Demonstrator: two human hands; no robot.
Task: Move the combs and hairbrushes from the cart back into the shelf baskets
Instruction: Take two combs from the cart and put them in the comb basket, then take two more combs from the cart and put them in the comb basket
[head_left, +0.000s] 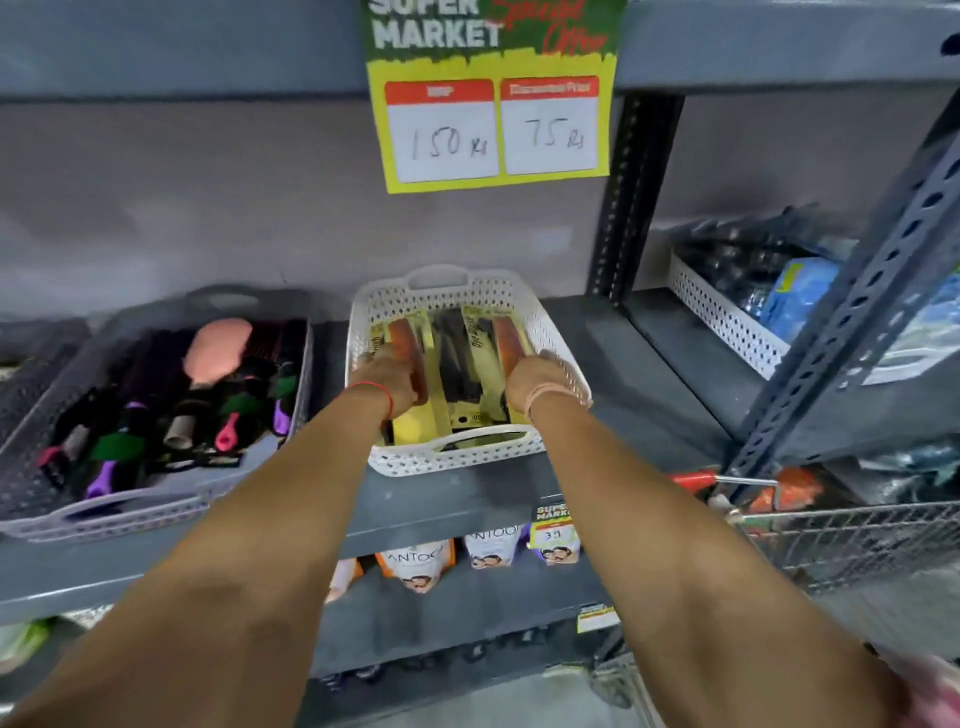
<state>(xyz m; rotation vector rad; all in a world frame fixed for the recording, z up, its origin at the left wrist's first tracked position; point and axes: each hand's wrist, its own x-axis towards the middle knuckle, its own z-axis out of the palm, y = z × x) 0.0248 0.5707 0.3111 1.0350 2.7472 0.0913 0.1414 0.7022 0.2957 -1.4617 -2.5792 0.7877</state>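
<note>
Both arms outstretched, left hand (385, 375) and right hand (537, 379) fingers clamped on packaged combs (467, 364).

A yellow price sign (494, 104) hangs above the shelf, and packaged pouches (415, 564) stand on the lower tier.

Both bare forearms were extended forward, roughly parallel and well apart. The left hand (387, 376) was palm-down with fingers curled, a red thread around its wrist. The right hand (537, 379) was likewise curled, a pale band on its wrist.
</note>
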